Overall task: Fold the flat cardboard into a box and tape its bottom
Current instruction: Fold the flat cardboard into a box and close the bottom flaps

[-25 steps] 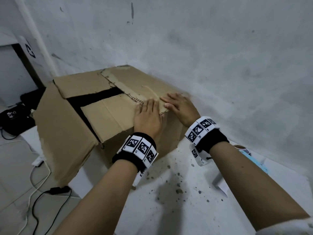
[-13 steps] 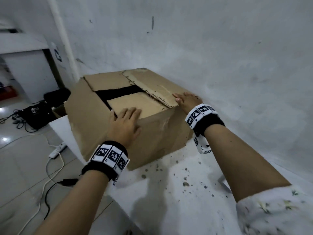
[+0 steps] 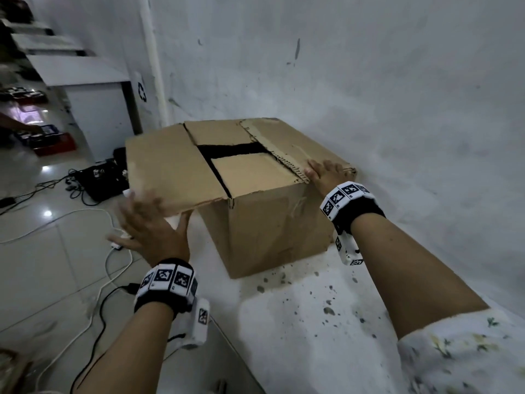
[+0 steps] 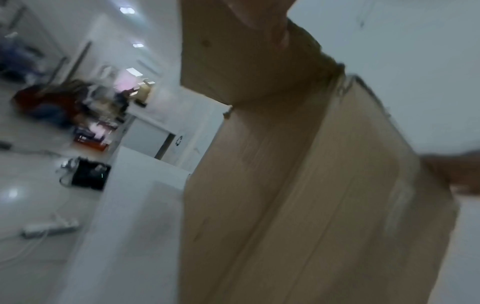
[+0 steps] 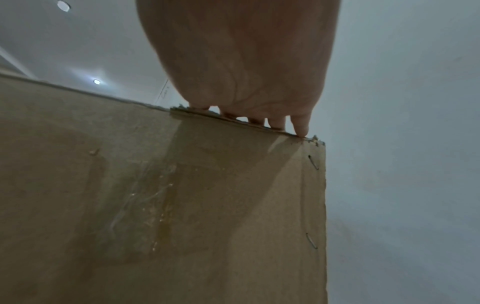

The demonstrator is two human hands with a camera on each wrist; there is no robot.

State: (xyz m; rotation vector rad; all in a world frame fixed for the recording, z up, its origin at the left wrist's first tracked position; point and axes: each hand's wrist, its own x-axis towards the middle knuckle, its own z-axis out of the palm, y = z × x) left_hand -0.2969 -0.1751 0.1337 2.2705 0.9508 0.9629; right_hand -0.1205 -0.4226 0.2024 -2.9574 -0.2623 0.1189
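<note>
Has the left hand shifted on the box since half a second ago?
Yes. The left hand has left the near inner flap on top and gone out leftward under the big left flap, while the right hand stays pressed on the box's right edge.

The cardboard box (image 3: 270, 223) stands hard against the wall (image 3: 397, 109); bare tabletop (image 3: 298, 322) lies open before it.

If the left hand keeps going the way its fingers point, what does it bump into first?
Probably the big side flap of the cardboard box. The left hand is open just below that flap's near edge, its fingers pointing up at it. Blur hides whether they touch already.
</note>
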